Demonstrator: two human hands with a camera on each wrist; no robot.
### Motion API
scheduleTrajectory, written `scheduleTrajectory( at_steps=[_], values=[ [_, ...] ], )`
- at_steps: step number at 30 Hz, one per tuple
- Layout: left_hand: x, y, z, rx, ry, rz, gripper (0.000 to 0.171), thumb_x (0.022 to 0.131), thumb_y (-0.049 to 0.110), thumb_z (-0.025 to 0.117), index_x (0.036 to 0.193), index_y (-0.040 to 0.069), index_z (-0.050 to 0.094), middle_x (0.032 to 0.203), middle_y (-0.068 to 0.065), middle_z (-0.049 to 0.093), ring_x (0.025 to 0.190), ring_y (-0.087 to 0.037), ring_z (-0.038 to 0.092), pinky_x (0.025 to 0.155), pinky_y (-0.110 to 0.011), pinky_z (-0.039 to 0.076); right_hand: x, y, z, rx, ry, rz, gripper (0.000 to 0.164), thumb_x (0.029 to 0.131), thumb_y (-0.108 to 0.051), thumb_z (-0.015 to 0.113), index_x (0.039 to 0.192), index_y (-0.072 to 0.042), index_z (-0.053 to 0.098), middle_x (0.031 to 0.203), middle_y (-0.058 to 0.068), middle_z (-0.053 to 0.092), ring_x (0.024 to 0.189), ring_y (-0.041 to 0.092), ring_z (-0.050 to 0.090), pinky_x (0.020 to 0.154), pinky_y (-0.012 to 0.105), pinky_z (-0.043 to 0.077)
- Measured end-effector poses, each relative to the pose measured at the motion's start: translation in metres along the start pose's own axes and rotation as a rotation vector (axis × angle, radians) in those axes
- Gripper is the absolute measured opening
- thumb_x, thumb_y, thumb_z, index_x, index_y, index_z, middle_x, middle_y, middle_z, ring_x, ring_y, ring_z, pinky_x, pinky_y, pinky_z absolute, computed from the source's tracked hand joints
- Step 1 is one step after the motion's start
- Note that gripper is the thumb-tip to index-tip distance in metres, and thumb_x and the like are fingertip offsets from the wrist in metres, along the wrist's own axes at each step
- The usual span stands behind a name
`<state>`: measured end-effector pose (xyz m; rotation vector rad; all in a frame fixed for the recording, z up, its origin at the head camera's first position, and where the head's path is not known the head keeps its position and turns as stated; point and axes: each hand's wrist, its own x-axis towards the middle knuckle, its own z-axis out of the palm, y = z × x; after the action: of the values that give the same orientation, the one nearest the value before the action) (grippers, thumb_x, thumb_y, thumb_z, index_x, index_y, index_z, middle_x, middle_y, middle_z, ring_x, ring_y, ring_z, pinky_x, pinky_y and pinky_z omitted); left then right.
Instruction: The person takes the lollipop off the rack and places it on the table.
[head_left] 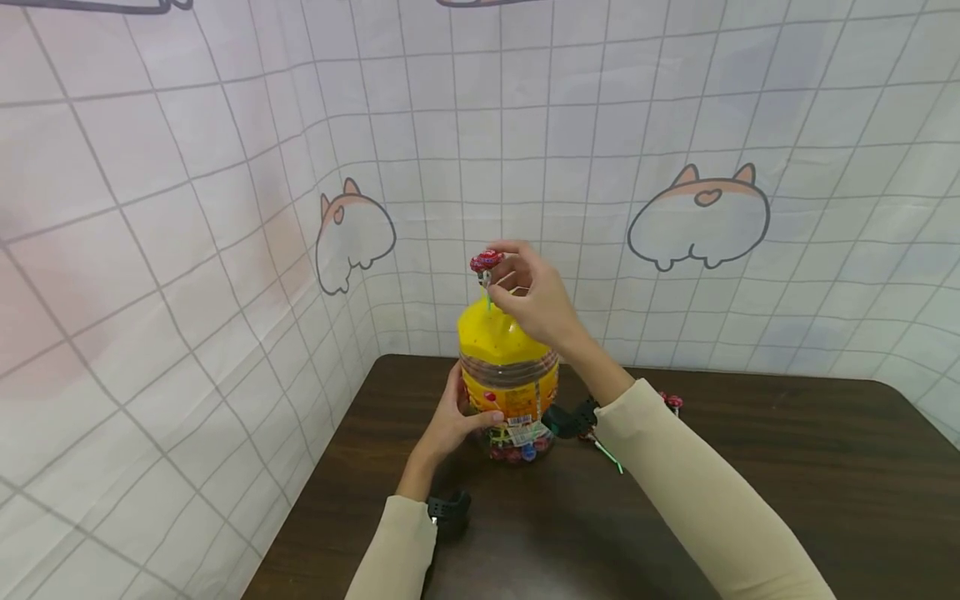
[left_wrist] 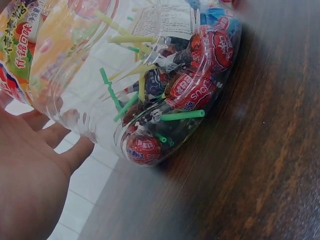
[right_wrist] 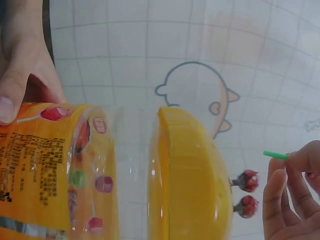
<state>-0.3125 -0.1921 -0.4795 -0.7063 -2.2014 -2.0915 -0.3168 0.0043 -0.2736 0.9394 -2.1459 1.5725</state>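
Note:
A large clear jar with a yellow lid (head_left: 501,337) and an orange printed label (right_wrist: 35,165) stands upright on the table. Lollipops with red wrappers (left_wrist: 192,90) and green or yellow sticks lie in its bottom. My left hand (head_left: 453,421) grips the jar's side, thumb across the label. Above the lid, my right hand (head_left: 536,296) pinches a lollipop (head_left: 487,261), its red head up and its green stick (right_wrist: 275,155) pointing down at the lid. In the right wrist view, two red lollipops (right_wrist: 246,206) stick out of the lid's top.
On the dark wooden table (head_left: 525,533), a lollipop with a green stick (head_left: 609,457) lies right of the jar. More red lollipops (head_left: 673,402) show past the right sleeve, which partly hides them. A white gridded cloth (head_left: 510,133) with cartoon animals hangs close behind and to the left.

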Motion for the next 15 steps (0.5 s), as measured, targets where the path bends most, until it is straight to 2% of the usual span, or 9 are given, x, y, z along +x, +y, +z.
scheduleTrajectory(
  at_steps=[6,15],
  values=[
    [0.001,0.002,0.0,-0.011,-0.009,0.01,0.101,0.088,0.024,0.082,0.161,0.032,0.012,0.158,-0.004,0.04,0.141,-0.027,0.048,0.12,-0.053,0.039,-0.012,0.002,-0.015,0.075,-0.002,0.007,0.053,0.094,-0.001,0.064,0.144,-0.012,0.053,0.105,0.016,0.065,0.087,0.026,0.067,0.07,0.024,0.059],
    [0.0,0.0,0.001,0.007,0.001,-0.003,0.101,0.089,0.02,0.081,0.161,0.032,0.012,0.157,-0.003,0.039,0.143,-0.027,0.046,0.121,-0.055,0.036,-0.035,0.015,-0.033,0.107,-0.009,0.076,0.055,0.093,-0.002,0.063,0.146,-0.011,0.052,0.114,0.019,0.064,0.086,0.023,0.066,0.073,0.026,0.061]
  ],
)
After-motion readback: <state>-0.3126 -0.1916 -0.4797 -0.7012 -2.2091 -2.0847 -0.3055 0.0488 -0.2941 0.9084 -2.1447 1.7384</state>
